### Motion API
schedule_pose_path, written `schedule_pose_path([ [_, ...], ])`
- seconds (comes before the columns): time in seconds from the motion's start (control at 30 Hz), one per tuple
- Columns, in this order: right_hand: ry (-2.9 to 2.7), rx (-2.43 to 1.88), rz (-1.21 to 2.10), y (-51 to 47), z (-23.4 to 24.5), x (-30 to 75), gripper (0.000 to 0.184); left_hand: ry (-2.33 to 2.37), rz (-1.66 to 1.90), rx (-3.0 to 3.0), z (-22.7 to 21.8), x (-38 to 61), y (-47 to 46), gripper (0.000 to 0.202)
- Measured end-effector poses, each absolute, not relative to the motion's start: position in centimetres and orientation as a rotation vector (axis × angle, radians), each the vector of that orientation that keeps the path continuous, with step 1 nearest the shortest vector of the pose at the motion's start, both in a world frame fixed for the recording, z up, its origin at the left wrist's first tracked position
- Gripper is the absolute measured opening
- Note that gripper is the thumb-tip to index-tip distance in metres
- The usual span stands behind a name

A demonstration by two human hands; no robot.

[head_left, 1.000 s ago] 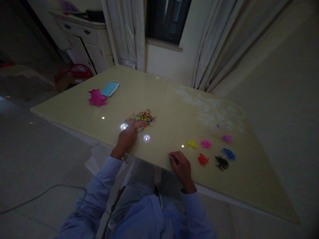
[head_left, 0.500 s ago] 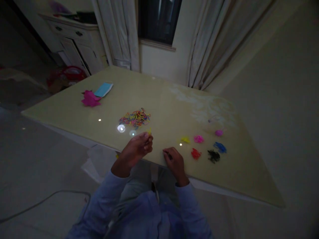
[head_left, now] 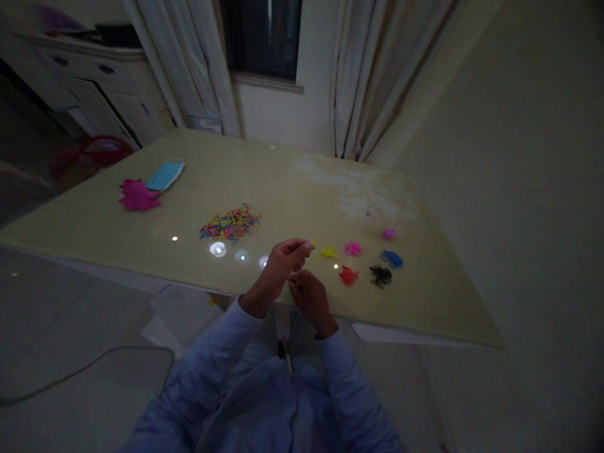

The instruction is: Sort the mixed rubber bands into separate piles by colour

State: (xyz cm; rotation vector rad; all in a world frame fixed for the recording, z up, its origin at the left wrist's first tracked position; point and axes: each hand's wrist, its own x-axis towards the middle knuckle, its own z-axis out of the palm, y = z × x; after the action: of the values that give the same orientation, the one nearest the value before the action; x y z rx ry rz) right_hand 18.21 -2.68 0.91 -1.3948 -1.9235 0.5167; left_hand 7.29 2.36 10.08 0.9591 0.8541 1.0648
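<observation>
My left hand (head_left: pixel 287 261) is closed in a pinch on a yellow rubber band (head_left: pixel 314 241), just left of a small pile of yellow rubber bands (head_left: pixel 328 252). Close below it, my right hand (head_left: pixel 311 297) rests at the table's near edge with its fingers curled; whatever they may hold is hidden. A mixed heap of coloured rubber bands (head_left: pixel 230 224) lies to the left. On the right are separate piles of pink rubber bands (head_left: pixel 352 248), red rubber bands (head_left: pixel 348 275), black rubber bands (head_left: pixel 380 275) and blue rubber bands (head_left: pixel 392 258).
The pale table (head_left: pixel 264 182) carries a blue face mask (head_left: pixel 165 175) and a crumpled magenta piece (head_left: pixel 139 195) at the far left. A small pinkish-purple item (head_left: pixel 389 233) lies behind the blue pile. Curtains (head_left: pixel 352 82) hang beyond the far edge.
My left hand has moved right with the yellow rubber band, from beside the mixed heap to beside the yellow pile. The hands are now close together. The view has shifted.
</observation>
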Motion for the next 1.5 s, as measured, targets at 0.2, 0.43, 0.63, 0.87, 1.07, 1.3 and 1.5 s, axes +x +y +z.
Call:
schedule_pose_path([
  [0.2,-1.868,-1.373,0.571,-2.6,0.6,18.3,0.016,1.06,0.855,1.829,5.6,11.4,8.5,0.019],
  [0.43,-1.864,-1.335,0.56,-2.7,0.2,18.2,0.018,1.173,0.522,2.164,2.9,12.1,10.6,0.019],
  [0.63,-1.907,-1.334,0.55,-2.8,0.5,18.2,0.015,1.112,0.606,2.02,2.4,11.3,10.3,0.017],
  [0.87,-1.845,-1.292,0.599,-2.8,0.6,18.5,0.016,1.106,0.831,1.876,2.7,8.9,8.8,0.017],
  [1.07,-1.705,-1.246,0.733,-2.3,1.0,19.0,0.012,1.361,1.058,1.905,2.2,3.0,5.6,0.016],
  [1.3,-1.55,-1.379,0.909,1.1,2.2,18.7,0.019,1.57,1.133,1.976,0.7,-1.3,3.0,0.015],
  [1.5,-1.756,-1.262,0.924,7.8,3.8,14.0,0.023,1.549,1.045,2.06,0.3,-1.0,2.6,0.012],
])
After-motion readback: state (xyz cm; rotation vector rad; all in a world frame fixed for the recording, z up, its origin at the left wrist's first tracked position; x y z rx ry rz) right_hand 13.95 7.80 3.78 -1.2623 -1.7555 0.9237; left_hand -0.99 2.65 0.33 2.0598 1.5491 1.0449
